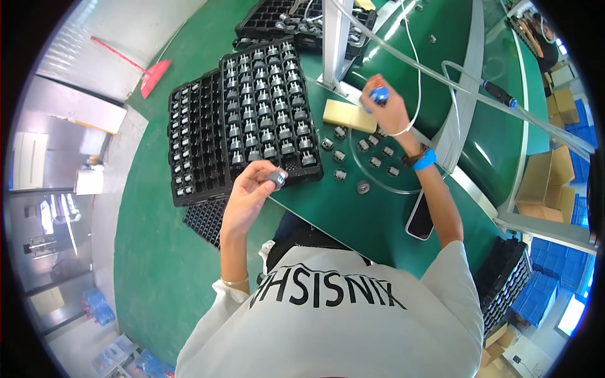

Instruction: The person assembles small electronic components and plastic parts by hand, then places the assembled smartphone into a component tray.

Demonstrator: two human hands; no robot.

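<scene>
My left hand (pixel 249 194) pinches a small dark grey round part (pixel 277 178) between thumb and fingers, just off the near edge of a black tray (pixel 317 154). Rows of similar dark parts with upright metal prongs fill most of that tray. My right hand (pixel 392 114) is raised beyond a yellow foam block (pixel 343 114), its fingers wrapped round a blue object (pixel 379 94); the grip hides most of it, so its kind is unclear. Several small metal-and-dark parts (pixel 375 162) lie loose on the green table below my right hand. One round grey part (pixel 363 187) sits nearest me.
A second black tray (pixel 195 135), partly filled, adjoins on the left. Clear tubing (pixel 403 191) loops across the table. A phone (pixel 419 217) lies at the near right edge. A metal post (pixel 334 47) stands at the back. Another loaded tray (pixel 296 31) is beyond it.
</scene>
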